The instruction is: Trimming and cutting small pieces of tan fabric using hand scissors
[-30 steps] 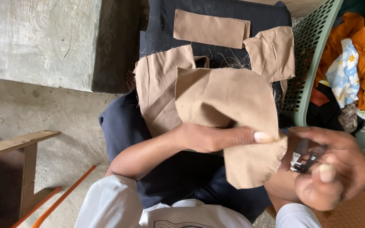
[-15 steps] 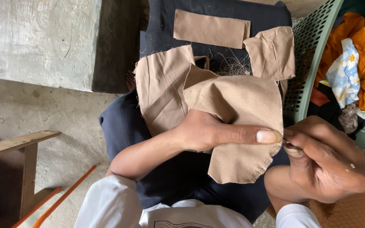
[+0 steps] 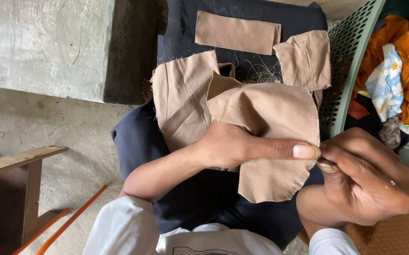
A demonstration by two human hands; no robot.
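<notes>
Holding a tan cloth piece (image 3: 266,137) over my lap, on dark fabric (image 3: 242,23). My left hand (image 3: 242,146) presses it, thumb out to the frayed right edge. My right hand (image 3: 365,179) has its fingers closed, pinching at that edge; what they grip I cannot tell. Cloth: light, soft, limp, frays readily, I judge; best taken near the edge with both hands. Other tan pieces (image 3: 237,32) lie beyond; a green basket (image 3: 351,61) with clothes sits to the right.
</notes>
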